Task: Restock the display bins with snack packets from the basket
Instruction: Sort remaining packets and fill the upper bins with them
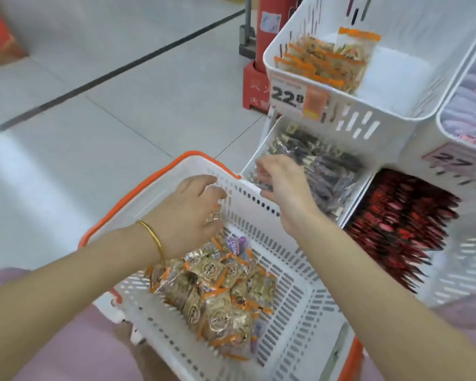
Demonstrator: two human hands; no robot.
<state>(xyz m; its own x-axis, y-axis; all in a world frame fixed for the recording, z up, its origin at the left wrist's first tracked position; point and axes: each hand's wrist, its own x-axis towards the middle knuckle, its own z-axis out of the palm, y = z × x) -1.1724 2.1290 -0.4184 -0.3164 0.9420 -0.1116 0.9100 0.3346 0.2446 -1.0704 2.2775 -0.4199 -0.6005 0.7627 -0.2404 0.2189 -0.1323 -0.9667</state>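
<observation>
Now the left hand (187,213) is inside the basket (294,312). Its fingers (217,188) are bent down and seem to pinch one gold packet (213,216) just under the tips. The pile of packets (220,292) lies behind those fingers, closer to the body. The right hand (282,185) hangs over the low bin (261,138) with bent fingers. It is too blurry to tell if they hold any of the dark packets (330,166) below them. To do this well, hold tight, lift over the basket wall, and go to the top bin (396,105), up past the fingers, where the orange-edged packets (319,61) look the same.
</observation>
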